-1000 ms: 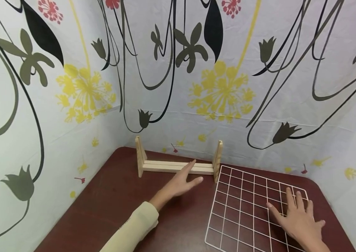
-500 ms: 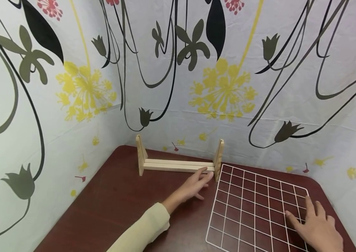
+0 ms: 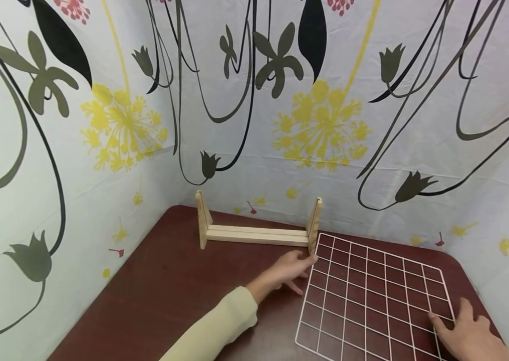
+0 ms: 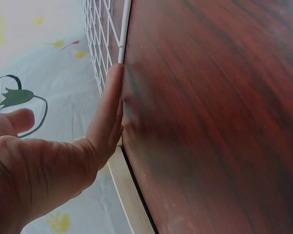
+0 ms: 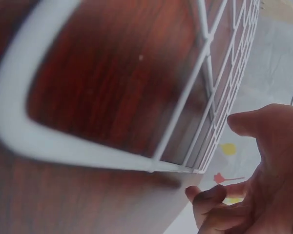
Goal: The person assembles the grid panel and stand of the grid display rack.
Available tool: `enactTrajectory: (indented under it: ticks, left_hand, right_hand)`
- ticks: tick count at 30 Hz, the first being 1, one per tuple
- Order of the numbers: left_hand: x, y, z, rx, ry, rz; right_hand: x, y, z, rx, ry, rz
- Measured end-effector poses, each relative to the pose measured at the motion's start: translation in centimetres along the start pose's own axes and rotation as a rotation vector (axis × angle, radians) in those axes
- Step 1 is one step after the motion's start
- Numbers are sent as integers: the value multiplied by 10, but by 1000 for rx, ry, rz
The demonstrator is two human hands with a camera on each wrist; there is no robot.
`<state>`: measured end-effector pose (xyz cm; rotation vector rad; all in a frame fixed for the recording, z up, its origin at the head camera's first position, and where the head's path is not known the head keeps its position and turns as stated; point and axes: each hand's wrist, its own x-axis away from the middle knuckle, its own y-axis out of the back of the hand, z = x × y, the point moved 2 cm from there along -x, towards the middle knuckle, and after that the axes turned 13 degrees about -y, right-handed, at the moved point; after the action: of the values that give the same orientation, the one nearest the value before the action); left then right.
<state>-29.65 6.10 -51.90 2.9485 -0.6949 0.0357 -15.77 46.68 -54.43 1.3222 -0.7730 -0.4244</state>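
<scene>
My right hand (image 3: 473, 333) is closest, by the right edge of the worktop (image 3: 146, 281), thumb held apart from loosely bent fingers, not pinching anything that I can see; can't tell if it actually touches the wire. The grid (image 3: 387, 297) lies on the right part of the worktop, its near side running out of the head view. My left hand (image 3: 287, 271) is at its left rim, fingers straight with the thumb apart, one fingertip against the wire in the left wrist view. So what could bite me: neither hand has a real grip, so if I lifted like this the grid could slip or come up lopsided. A shove to the right might push it over the worktop's right edge, since there's not much room there. Bigger worry imo is the rack (image 3: 259, 234) near the far edge, toward the far left corner: its right upright sits right by the grid's far left corner (can't tell if they touch), so a careless twist could knock it back into the cloth (image 3: 254, 165) behind. As for containers, I can't spot any; the rack's just two uprights joined by rails, nothing sitting on them.
</scene>
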Motion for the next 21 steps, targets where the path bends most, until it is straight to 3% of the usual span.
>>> enactTrajectory:
  ticks: [7, 15, 21]
  left_hand:
    - [-10, -10, -2, -118, 14, -34]
    - [-22, -11, -6, -449, -18, -32]
    - [-28, -11, -9, -498, 32, -46]
  right_hand:
    - [1, -1, -1, 13, -72, 1]
    - [7, -2, 1, -19, -55, -20]
    - [-7, 5, -1, 18, -24, 71]
